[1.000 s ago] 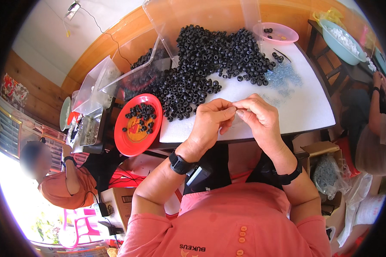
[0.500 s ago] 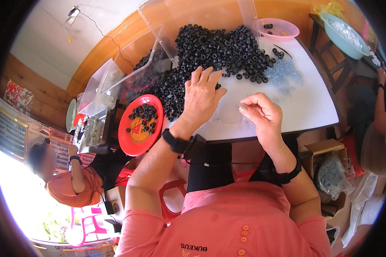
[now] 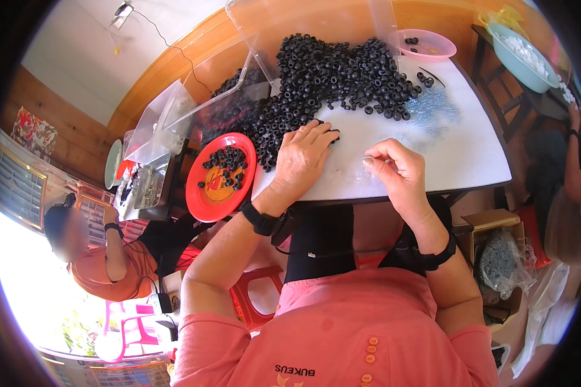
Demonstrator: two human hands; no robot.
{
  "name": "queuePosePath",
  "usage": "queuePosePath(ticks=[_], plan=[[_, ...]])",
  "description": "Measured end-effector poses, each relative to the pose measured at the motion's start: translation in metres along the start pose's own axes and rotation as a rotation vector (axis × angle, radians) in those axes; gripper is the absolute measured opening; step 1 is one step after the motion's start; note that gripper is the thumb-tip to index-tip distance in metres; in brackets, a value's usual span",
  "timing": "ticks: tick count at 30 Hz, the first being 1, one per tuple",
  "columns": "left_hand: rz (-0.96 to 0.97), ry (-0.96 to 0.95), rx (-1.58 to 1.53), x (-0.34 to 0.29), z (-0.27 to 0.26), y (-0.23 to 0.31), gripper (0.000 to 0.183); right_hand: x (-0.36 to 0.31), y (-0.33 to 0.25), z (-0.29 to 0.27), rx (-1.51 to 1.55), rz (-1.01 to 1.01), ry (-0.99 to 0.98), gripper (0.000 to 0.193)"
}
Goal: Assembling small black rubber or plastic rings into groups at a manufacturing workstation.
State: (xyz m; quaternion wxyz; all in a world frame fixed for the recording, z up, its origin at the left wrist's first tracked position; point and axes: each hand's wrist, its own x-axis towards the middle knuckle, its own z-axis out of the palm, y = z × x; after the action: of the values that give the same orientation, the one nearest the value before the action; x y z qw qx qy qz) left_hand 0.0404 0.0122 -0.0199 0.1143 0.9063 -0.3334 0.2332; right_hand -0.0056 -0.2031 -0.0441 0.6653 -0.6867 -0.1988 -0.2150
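Left fingers [image 3: 308,133], slightly parted, touch black rings [image 3: 336,74]; right fingers [image 3: 383,150] pinch something tiny [image 3: 367,158]

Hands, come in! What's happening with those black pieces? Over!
Left hand on black pieces, grip hidden. Right hand pinching a tiny thing, unclear. Red plate to the left, seemingly not blocking.

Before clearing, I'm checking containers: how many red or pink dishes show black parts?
2: red dish left of the left hand, and pink dish at the far right of the table. Others may be hidden.
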Motion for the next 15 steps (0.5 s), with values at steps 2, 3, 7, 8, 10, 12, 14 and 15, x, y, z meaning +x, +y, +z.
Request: queuePosePath(ticks=[2, 3, 7, 8, 10, 12, 14, 15], plan=[[-0.004, 0.02, 0.004, -0.01, -0.001, -0.002, 0.034, 0.0, 0.0, 0.001, -0.026, -0.012, -0.011, 0.008], [-0.003, 0.037, 0.006, -0.014, -0.002, -0.002, 0.033, 0.0, 0.0, 0.001, -0.052, -0.021, -0.015, 0.008], [-0.004, 0.065, 0.022, -0.027, -0.007, 0.001, 0.034, 0.0, 0.0, 0.002, -0.086, -0.031, -0.028, 0.008], [-0.014, 0.068, 0.003, -0.031, -0.009, 0.002, 0.034, -0.001, 0.0, 0.002, -0.101, -0.027, -0.03, 0.008], [-0.027, 0.075, -0.018, -0.037, -0.012, 0.003, 0.035, -0.001, 0.0, 0.002, -0.119, -0.023, -0.037, 0.008], [-0.017, 0.073, -0.058, -0.043, -0.014, 0.002, 0.036, -0.002, -0.002, 0.003, -0.15, -0.018, -0.054, 0.008], [-0.007, 0.088, -0.064, -0.048, -0.014, 0.0, 0.037, -0.002, -0.003, 0.004, -0.154, -0.019, -0.057, 0.007], [0.01, 0.1, -0.069, -0.049, -0.016, 0.0, 0.038, -0.002, -0.003, 0.005, -0.157, -0.019, -0.053, 0.007]])
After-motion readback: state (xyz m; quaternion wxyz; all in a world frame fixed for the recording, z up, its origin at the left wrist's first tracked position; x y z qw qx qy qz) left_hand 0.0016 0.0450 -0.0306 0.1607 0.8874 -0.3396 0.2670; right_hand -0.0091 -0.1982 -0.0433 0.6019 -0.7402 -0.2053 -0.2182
